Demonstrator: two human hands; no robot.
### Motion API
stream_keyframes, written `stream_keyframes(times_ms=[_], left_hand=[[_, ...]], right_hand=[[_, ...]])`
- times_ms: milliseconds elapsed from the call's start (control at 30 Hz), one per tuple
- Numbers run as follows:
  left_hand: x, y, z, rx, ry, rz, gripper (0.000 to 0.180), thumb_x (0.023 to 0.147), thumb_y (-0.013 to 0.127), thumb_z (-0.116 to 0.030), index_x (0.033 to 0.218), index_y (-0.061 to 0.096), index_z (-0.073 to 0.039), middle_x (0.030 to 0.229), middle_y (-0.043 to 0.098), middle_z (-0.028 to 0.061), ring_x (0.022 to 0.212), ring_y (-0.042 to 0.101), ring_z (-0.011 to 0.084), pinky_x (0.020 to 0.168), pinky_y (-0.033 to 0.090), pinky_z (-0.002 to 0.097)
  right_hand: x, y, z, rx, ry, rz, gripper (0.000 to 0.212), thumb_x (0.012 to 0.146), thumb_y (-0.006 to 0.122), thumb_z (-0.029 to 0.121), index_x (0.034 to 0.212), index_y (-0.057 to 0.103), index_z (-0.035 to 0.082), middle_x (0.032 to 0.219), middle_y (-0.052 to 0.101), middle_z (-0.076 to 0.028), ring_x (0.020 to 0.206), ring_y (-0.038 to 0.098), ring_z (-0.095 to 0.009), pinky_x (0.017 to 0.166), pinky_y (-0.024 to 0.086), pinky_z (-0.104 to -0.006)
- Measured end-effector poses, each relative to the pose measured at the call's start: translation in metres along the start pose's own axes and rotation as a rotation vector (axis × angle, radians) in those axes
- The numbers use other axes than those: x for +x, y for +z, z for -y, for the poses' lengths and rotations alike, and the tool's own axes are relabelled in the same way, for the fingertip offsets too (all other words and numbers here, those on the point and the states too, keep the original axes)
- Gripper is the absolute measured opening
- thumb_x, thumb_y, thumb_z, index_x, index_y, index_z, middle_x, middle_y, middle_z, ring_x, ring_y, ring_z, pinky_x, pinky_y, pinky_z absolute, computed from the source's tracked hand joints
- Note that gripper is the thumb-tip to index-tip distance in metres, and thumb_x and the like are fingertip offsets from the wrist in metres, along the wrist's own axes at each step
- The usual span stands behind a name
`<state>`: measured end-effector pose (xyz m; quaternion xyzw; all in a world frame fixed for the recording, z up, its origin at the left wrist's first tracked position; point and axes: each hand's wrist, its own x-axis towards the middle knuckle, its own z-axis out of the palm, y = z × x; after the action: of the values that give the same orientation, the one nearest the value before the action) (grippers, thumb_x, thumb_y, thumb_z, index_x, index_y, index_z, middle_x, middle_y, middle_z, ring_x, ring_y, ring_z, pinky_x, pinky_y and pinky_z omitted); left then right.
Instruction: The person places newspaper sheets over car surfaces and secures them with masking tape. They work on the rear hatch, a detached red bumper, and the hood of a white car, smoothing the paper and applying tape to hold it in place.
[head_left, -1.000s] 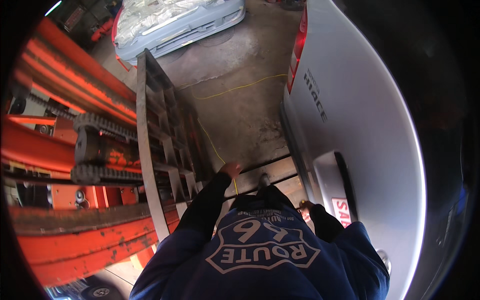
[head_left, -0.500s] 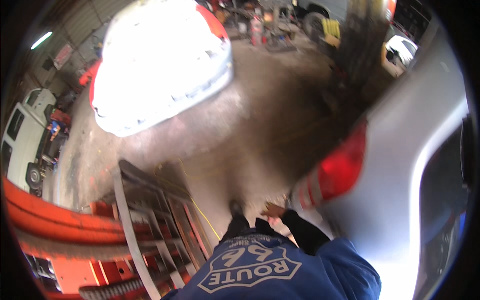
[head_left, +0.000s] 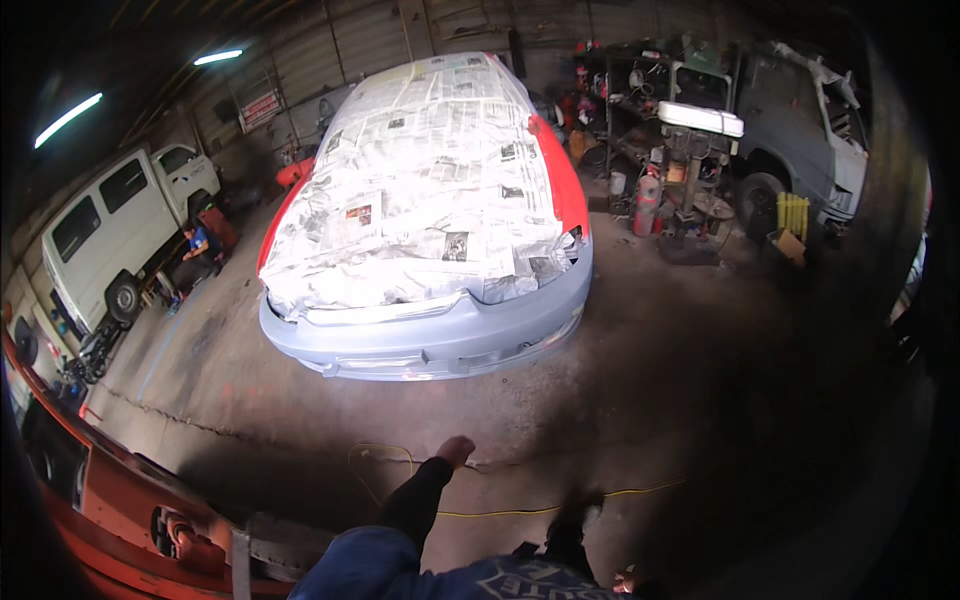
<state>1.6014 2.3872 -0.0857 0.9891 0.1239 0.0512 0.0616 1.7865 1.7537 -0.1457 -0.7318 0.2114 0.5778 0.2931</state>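
My left hand reaches forward over the concrete floor, its fingers loosely curled and nothing visible in them. It hangs apart from everything, nearest to a yellow cord on the floor. Low at the picture's edge, only a small piece of my right hand shows beside my blue shirt; its fingers are too dark and small to read. Ahead stands a red car with a grey bumper, its top covered in newspaper sheets.
An orange metal frame runs along my left. Farther left stands a white van with a person crouching beside it. At the back right are a red cylinder, cluttered shelves and a grey vehicle. A dark post rises at right.
The view has swung up and right to the papered car. The silver car with the red tail light has left view. My left hand has appeared; my right has dropped to the lower edge.
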Motion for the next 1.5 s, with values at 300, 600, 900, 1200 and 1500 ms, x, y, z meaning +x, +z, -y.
stream_keyframes(times_ms=[300,600,900,1200,1500], left_hand=[[0.089,0.027,-0.098,-1.029,-0.900,0.988,0.013,0.099,0.048,-0.023,0.090,0.057,-0.021,0.081,0.056,0.0002,0.064,0.050,0.0134,0.050,0.040,0.0295],[0.264,0.071,-0.077,-0.840,-0.887,1.121,0.023,0.098,0.049,-0.035,0.098,0.065,-0.018,0.084,0.063,0.0033,0.072,0.060,0.0164,0.058,0.050,0.0346],[0.747,0.143,-0.078,-0.241,0.077,0.821,0.058,0.096,0.048,-0.056,0.086,0.074,-0.005,0.091,0.071,0.0179,0.089,0.068,0.0317,0.079,0.054,0.0464],[1.203,0.065,-0.264,-0.880,0.349,0.462,0.037,0.092,0.063,-0.035,0.112,0.066,-0.003,0.115,0.064,0.0154,0.108,0.062,0.0277,0.094,0.048,0.0391],[1.342,0.109,-0.183,-0.366,0.447,0.917,0.022,0.093,0.061,-0.028,0.097,0.067,-0.007,0.084,0.064,0.0082,0.077,0.066,0.0196,0.070,0.054,0.0369]], right_hand=[[0.005,-0.144,0.238,0.100,-0.093,-0.020,0.040,0.098,0.059,0.036,0.124,0.058,0.006,0.097,0.067,-0.020,0.082,0.069,-0.031,0.069,0.061,-0.0500],[0.075,-0.254,0.456,0.089,-0.118,-0.020,0.038,0.097,0.059,0.036,0.122,0.059,0.007,0.094,0.067,-0.020,0.080,0.069,-0.030,0.067,0.060,-0.0498],[0.096,-0.362,0.680,0.258,-0.175,-0.064,0.037,0.097,0.059,0.036,0.120,0.060,0.007,0.092,0.067,-0.019,0.077,0.069,-0.030,0.065,0.060,-0.0495],[0.162,-0.479,0.789,0.434,-0.161,-0.064,0.036,0.096,0.060,0.036,0.118,0.062,0.008,0.089,0.067,-0.019,0.075,0.069,-0.029,0.063,0.060,-0.0493],[0.192,-0.599,0.830,0.606,0.048,-0.159,0.035,0.096,0.060,0.036,0.116,0.063,0.008,0.087,0.068,-0.018,0.073,0.069,-0.029,0.060,0.060,-0.0490]])
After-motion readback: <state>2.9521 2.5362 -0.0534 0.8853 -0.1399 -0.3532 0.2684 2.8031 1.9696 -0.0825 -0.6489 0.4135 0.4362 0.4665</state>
